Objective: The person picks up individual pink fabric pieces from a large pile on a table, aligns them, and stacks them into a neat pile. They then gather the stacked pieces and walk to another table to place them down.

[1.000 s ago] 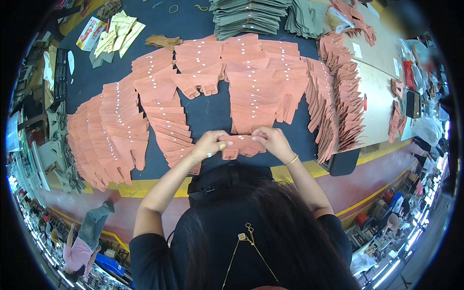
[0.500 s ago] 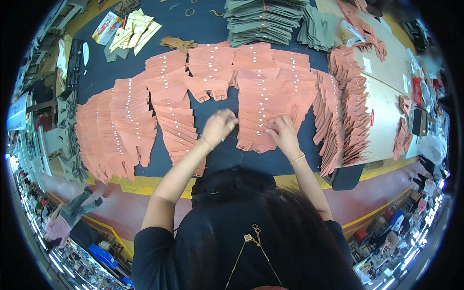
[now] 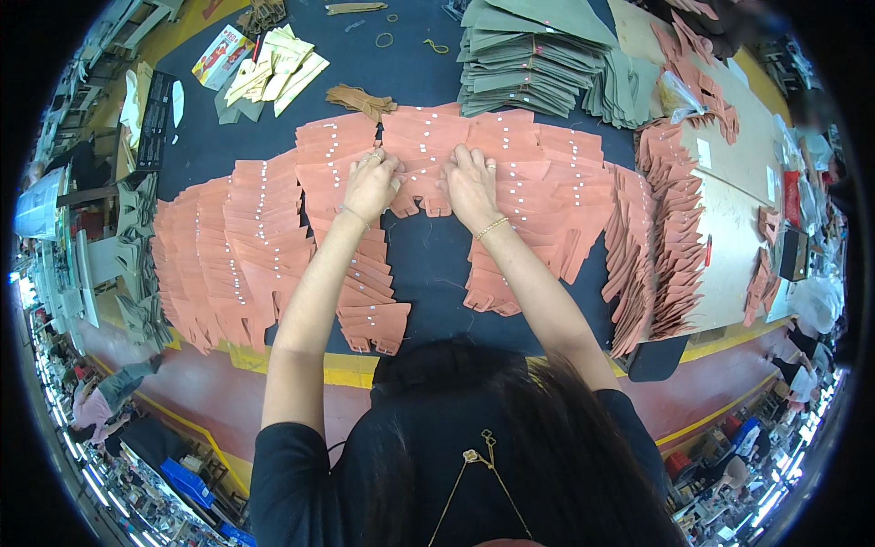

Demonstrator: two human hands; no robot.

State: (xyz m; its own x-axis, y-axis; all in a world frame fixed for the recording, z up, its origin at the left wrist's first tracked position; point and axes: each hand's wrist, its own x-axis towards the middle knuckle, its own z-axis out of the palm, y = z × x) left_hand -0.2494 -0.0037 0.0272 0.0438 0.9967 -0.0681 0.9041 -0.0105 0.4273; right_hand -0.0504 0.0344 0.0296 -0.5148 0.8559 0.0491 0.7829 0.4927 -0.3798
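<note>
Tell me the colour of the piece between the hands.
The piece is salmon pink, seen in the head view.

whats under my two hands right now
Pink pieces show between and beyond your left hand and right hand; whatever lies directly beneath either hand is covered, so those spots cannot be seen.

Production workshop, factory-style

Rows of matching salmon-coloured pieces (image 3: 251,219) are covering a long dark worktable (image 3: 428,260), while a tall pile of grey-green pieces (image 3: 524,68) is standing toward its far side, all pointing to batch production. Yellow lines (image 3: 351,371) are running along the reddish floor (image 3: 702,392). Beyond, a blue bin (image 3: 187,483), crowded work areas (image 3: 729,460) and other people (image 3: 91,407) are filling the surroundings, and bright strip lights (image 3: 95,490) are glowing around the edges.
</note>
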